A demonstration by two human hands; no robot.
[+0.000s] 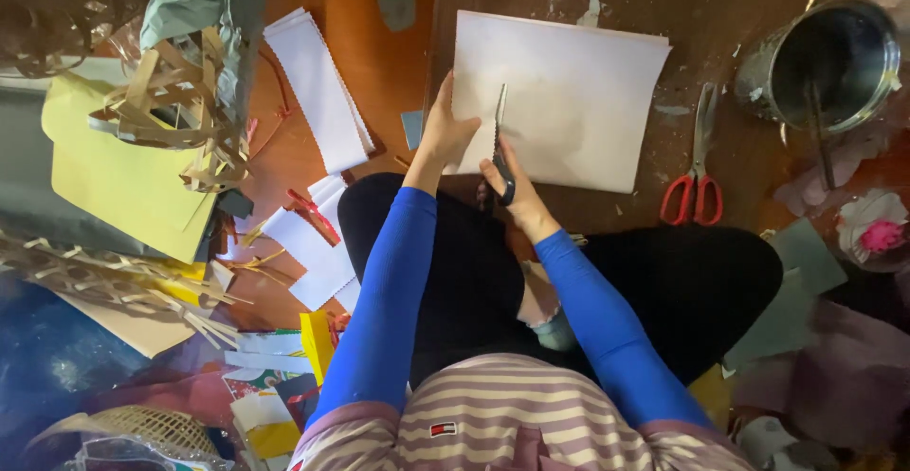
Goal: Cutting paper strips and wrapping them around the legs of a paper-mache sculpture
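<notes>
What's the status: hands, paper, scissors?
Left hand pins white paper. Right hand works black scissors, blades cutting into its near edge. Red scissors lie apart, right.

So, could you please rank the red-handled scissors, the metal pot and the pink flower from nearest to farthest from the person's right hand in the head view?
From the right hand:
1. Red-handled scissors, lying on the floor to its right.
2. Metal pot, farther right and up.
3. Pink flower, at the right edge, slightly beyond the pot.
</notes>
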